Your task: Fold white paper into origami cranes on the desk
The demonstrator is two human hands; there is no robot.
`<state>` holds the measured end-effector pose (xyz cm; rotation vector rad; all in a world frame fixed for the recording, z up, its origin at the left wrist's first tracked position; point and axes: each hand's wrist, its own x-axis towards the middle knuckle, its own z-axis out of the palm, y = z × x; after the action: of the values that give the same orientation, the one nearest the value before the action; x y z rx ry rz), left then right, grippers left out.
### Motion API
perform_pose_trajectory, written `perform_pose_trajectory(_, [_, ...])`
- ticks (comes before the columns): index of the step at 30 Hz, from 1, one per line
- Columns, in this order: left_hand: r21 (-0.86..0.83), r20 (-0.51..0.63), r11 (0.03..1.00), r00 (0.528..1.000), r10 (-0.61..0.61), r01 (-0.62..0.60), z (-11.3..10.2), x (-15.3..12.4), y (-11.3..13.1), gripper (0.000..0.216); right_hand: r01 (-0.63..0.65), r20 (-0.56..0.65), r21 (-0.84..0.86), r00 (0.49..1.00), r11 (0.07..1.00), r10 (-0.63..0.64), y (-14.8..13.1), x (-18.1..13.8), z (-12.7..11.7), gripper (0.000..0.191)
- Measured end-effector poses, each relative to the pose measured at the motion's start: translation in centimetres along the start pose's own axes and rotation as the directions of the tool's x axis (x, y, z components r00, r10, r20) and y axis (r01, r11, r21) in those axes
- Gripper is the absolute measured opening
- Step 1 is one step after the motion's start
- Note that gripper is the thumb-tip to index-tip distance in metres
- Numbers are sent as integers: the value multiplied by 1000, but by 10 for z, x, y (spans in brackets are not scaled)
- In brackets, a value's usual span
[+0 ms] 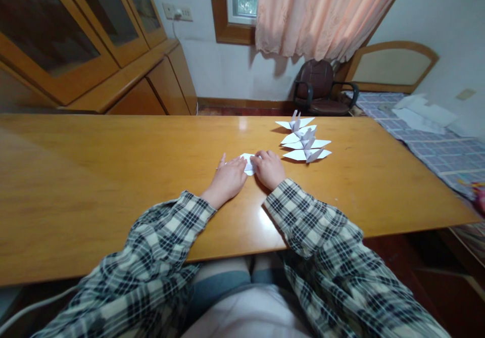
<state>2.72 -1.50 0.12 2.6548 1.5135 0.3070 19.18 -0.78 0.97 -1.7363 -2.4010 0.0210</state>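
A small folded white paper [248,162] lies on the wooden table [113,176] between my hands. My left hand [227,179] rests on the paper's left side with its fingers stretched forward and flat. My right hand [269,167] has its fingers curled down and pressed on the paper's right side. Both arms wear plaid sleeves. Three finished white paper cranes [303,141] stand in a row on the table just beyond and to the right of my right hand.
A wooden cabinet [94,40] with glass doors stands at the back left. Behind the table are a dark office chair [322,88], a pink curtain [322,9] and a window. A bed with a checked cover [439,146] and white papers lies at the right.
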Motion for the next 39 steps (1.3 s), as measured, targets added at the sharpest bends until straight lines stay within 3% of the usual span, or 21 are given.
perform_pose_trajectory(5, [-15, 2, 1000, 1000, -11, 11, -2, -1, 0, 45, -20, 12, 12, 1000, 1000, 20, 1, 1, 0, 34])
perform_pose_trajectory(17, [46, -111, 999, 994, -9, 14, 4, -6, 4, 42, -5, 7, -54, 1000, 999, 5, -3, -2, -4, 32])
perform_pose_trajectory(27, [15, -109, 1000, 994, -14, 16, -2, -3, 0, 38, -49, 41, -56, 998, 997, 51, -4, -1, -5, 33])
perform_pose_trajectory(33, [-46, -134, 998, 990, -39, 33, -5, 0, -5, 31, -49, 2, -9, 999, 999, 49, 0, -2, -7, 30])
perform_pose_trajectory(39, [-80, -163, 996, 986, -39, 26, 5, 2, -14, 25, -16, -69, 75, 997, 997, 21, 9, -1, 2, 41])
